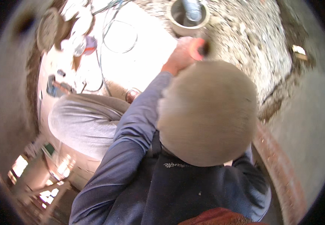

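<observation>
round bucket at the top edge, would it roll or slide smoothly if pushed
The bucket would probably roll if knocked onto its side, since its rim is round. Sliding may be jerky, as the ground beside it looks rough and lumpy. A shove could also jostle the pale cylinder that reaches into its mouth.

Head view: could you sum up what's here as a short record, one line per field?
Left hand: closed around an orange-red object, details blurred
Right hand: not visible
Middle: large round grey-brown thing, blurred; I can't tell what it is
Beyond the left hand: beige pot with a grey cylindrical object in it
Left side: cables, wooden-handled tool
Upper right: rough, pale ground
</observation>
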A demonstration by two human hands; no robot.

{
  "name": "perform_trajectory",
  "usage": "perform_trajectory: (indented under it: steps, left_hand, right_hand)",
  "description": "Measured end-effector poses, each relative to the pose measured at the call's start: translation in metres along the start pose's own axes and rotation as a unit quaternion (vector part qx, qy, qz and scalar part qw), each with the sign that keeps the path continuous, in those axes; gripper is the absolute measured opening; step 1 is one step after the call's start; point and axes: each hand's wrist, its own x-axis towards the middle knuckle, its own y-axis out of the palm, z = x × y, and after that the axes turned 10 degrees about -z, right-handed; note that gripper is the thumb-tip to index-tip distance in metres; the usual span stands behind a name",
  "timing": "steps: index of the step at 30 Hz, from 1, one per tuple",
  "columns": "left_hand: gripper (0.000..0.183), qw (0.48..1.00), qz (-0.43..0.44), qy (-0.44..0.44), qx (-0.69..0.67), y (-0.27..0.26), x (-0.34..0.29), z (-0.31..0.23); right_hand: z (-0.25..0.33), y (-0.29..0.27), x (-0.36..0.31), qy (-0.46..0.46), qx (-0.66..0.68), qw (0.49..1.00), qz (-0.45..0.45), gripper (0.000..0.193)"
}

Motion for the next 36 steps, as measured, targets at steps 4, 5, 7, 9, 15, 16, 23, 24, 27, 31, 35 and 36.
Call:
perform_trajectory:
  steps: [4, 5, 7, 9, 15, 16, 23, 24, 27, 31, 35, 36]
  left_hand:
    - [0.041, 0.999, -0.018, -0.038, 0.029, -0.002, -0.015, 0.001]
    - [0.042, 0.998, -0.023, -0.049, 0.028, 0.002, -0.021, 0.012]
    - [0.041, 0.999, -0.02, -0.046, 0.012, 0.001, -0.024, 0.014]
    - [0.044, 0.999, -0.03, -0.024, 0.028, 0.011, -0.019, 0.015]
    - [0.05, 0.998, -0.035, -0.041, 0.041, 0.026, -0.014, 0.026]
    - [0.05, 0.998, -0.03, -0.029, 0.041, 0.025, -0.016, 0.027]
    - [0.05, 0.995, -0.101, -0.02, -0.011, 0.014, -0.009, 0.008]
    - [0.05, 0.997, -0.07, 0.012, 0.009, 0.009, -0.006, 0.0]
    - [0.047, 0.996, -0.083, 0.011, 0.041, 0.006, -0.002, 0.027]
    - [0.04, 0.986, -0.164, 0.001, 0.013, 0.026, -0.017, 0.035]
    - [0.038, 0.991, -0.127, 0.024, 0.043, 0.015, -0.013, 0.029]
    - [0.037, 0.992, -0.118, 0.021, 0.035, 0.017, -0.011, 0.025]
  right_hand:
    - [0.05, -0.011, 0.028, 0.018, 0.048, 0.999, 0.017, 0.041]
    - [0.068, -0.015, 0.04, 0.034, 0.069, 0.997, 0.024, 0.041]
    - [0.088, -0.022, 0.052, 0.06, 0.096, 0.993, 0.037, 0.041]
    - [0.096, -0.024, 0.063, 0.08, 0.107, 0.99, 0.049, 0.04]
    - [0.104, -0.022, 0.079, 0.104, 0.132, 0.983, 0.073, 0.039]
    - [0.106, -0.023, 0.081, 0.105, 0.139, 0.982, 0.072, 0.039]
    - [0.091, 0.012, 0.09, 0.141, 0.143, 0.971, 0.13, 0.039]
    - [0.082, 0.016, 0.092, 0.149, 0.152, 0.968, 0.133, 0.039]
    - [0.109, -0.009, 0.105, 0.113, 0.197, 0.97, 0.082, 0.04]
    - [0.123, -0.047, 0.109, 0.114, 0.184, 0.969, 0.118, 0.042]
    - [0.163, -0.043, 0.123, 0.154, 0.092, 0.964, 0.195, 0.043]
    - [0.165, -0.047, 0.125, 0.161, 0.092, 0.965, 0.185, 0.044]
